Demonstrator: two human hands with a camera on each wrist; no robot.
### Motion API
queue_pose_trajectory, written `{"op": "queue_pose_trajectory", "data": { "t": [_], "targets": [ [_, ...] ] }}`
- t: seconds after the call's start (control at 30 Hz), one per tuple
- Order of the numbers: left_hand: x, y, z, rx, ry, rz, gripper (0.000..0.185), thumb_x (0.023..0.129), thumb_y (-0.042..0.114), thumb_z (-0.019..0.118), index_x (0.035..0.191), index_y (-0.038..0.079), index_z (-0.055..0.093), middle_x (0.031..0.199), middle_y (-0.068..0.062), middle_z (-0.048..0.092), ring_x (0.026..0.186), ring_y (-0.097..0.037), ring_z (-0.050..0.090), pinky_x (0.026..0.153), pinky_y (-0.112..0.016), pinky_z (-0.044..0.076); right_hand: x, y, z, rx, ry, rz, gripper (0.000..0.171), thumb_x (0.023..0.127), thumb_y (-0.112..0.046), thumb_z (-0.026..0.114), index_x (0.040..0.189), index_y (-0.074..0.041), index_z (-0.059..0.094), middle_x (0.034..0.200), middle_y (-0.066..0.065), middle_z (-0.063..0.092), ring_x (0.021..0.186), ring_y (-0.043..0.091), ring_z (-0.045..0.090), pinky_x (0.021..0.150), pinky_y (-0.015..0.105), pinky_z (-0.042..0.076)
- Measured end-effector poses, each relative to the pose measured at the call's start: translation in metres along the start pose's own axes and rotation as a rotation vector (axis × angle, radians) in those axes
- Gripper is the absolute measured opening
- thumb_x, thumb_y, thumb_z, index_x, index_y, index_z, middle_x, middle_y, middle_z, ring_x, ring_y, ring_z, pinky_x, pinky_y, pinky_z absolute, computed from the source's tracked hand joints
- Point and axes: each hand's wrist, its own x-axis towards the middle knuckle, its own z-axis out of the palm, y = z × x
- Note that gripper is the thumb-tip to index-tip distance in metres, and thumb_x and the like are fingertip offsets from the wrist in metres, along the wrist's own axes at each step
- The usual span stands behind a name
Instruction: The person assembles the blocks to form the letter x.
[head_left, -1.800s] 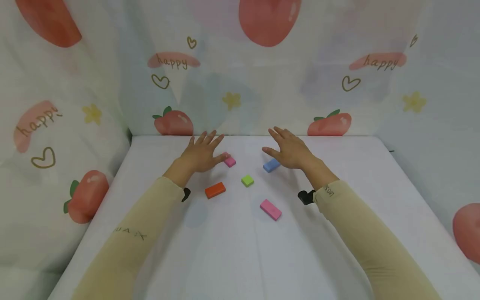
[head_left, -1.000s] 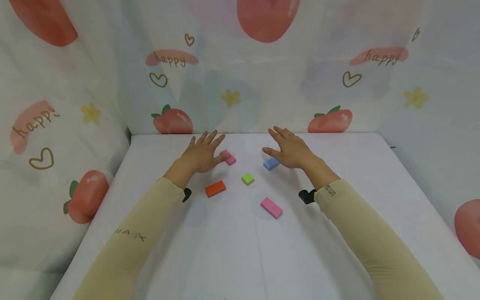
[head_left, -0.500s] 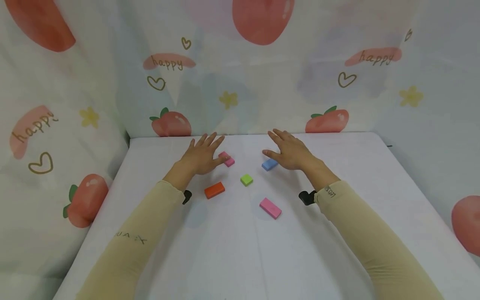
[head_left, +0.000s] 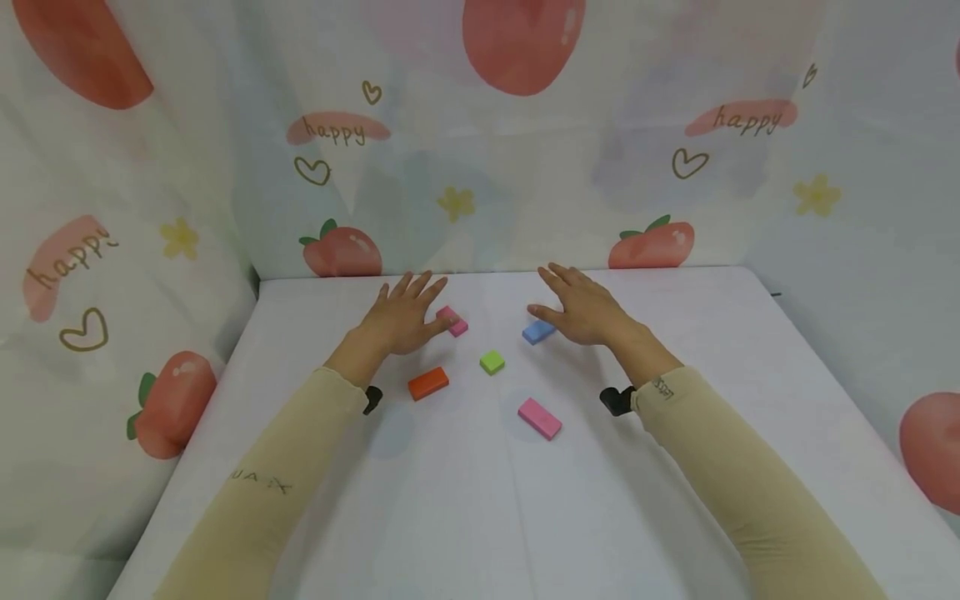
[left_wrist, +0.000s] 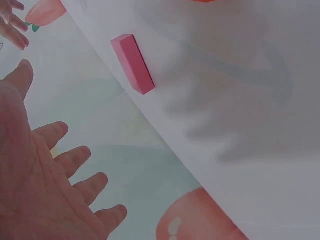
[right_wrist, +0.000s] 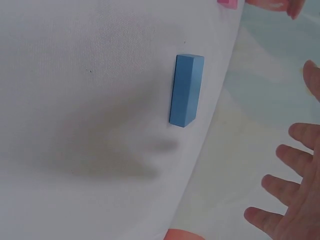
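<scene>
- Nearest the viewer, two arms in beige sleeves [head_left: 255, 483] reach forward over a white table [head_left: 465, 517], one from each lower corner.
- A black wrist strap [head_left: 617, 401] shows at the end of the right sleeve; a smaller dark one shows at the left cuff.
- A flat pink block [head_left: 539, 417] lies alone on the table between the two forearms, a little towards the right.
- Farther on, an orange block [head_left: 428, 383] lies near the left wrist, and a small green block [head_left: 492, 362] sits to its right, about midway between the hands.
- The left hand [head_left: 399, 317] is held palm down with its fingers spread and straight. It grips nothing. In the wrist view it hovers above the table.
- Just beside the left hand's thumb lies a second pink block [head_left: 452, 321]; from the head view I cannot tell whether the thumb touches it.
- The right hand [head_left: 581, 310] is likewise palm down, fingers spread and straight, holding nothing.
- A blue block [head_left: 538, 332] lies just under the right hand's thumb side; in the wrist view it rests flat on the table, apart from the fingers [right_wrist: 280, 187].
- At the back and sides, a pale curtain [head_left: 480, 167] printed with strawberries, hearts, flowers and the word "happy" walls in the table.
</scene>
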Motion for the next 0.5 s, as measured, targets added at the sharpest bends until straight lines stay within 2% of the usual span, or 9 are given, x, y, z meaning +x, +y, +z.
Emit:
{"op": "queue_pose_trajectory", "data": {
  "t": [0.27, 0.5],
  "targets": [
    [-0.0020, 0.0018, 0.0022, -0.028, 0.017, 0.014, 0.076, 0.096, 0.062, 0.037, 0.156, 0.030, 0.004, 0.164, -0.003, 0.008, 0.151, -0.033, 0.005, 0.118, -0.059, 0.006, -0.0041, -0.0002, 0.0045, 0.000, -0.003, -0.007, 0.080, 0.095, -0.061, 0.043, 0.157, -0.021, 0.012, 0.164, 0.006, 0.008, 0.150, 0.034, 0.009, 0.117, 0.057, 0.017],
    [-0.0034, 0.0023, 0.0022, -0.053, 0.061, 0.006, 0.076, 0.095, 0.064, 0.037, 0.156, 0.031, 0.005, 0.164, -0.002, 0.011, 0.151, -0.031, 0.007, 0.118, -0.058, 0.008, -0.0066, 0.0028, 0.0027, 0.013, 0.022, -0.013, 0.080, 0.095, -0.062, 0.042, 0.157, -0.022, 0.012, 0.164, 0.006, 0.010, 0.150, 0.033, 0.010, 0.117, 0.057, 0.017]
  ]
}}
